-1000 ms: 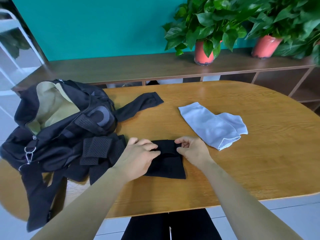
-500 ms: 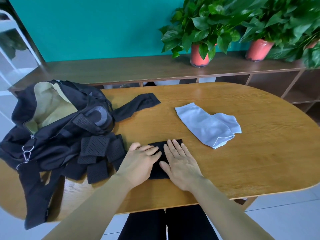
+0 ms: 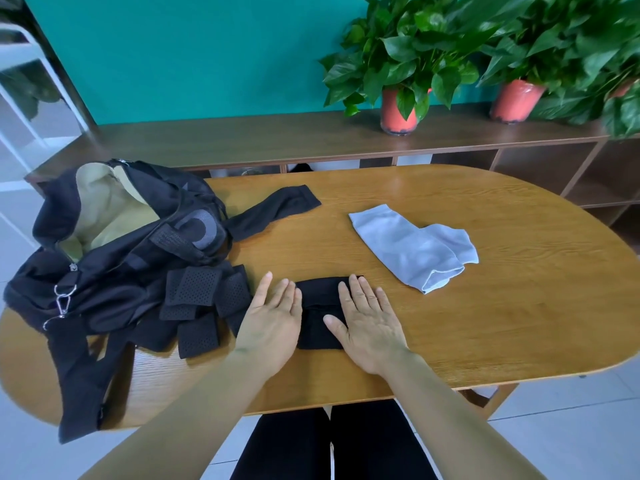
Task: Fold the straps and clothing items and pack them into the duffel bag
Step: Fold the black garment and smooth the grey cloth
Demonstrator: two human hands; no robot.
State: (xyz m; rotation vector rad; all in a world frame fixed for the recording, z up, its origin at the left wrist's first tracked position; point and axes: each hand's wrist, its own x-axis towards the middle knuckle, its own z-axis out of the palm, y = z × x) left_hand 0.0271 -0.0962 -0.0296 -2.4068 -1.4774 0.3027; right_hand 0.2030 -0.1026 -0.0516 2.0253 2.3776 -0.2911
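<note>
A small folded black cloth (image 3: 318,306) lies near the front edge of the wooden table (image 3: 485,323). My left hand (image 3: 272,322) lies flat on its left edge and my right hand (image 3: 367,320) lies flat on its right edge, fingers straight. The black duffel bag (image 3: 114,244) sits open at the left, showing its pale lining. Black perforated straps (image 3: 201,306) lie piled in front of the bag. A long black sleeve-like piece (image 3: 277,209) stretches out from the bag. A light grey garment (image 3: 412,247) lies folded at the right.
A low wooden shelf (image 3: 277,136) runs behind the table, carrying two potted plants (image 3: 398,112) in red pots. A white frame (image 3: 31,98) stands at the far left. Bare tabletop spreads to the right of the grey garment.
My hands pinched the black cloth's far edge a second ago; they then flattened onto it and have now slid apart to its two sides.
</note>
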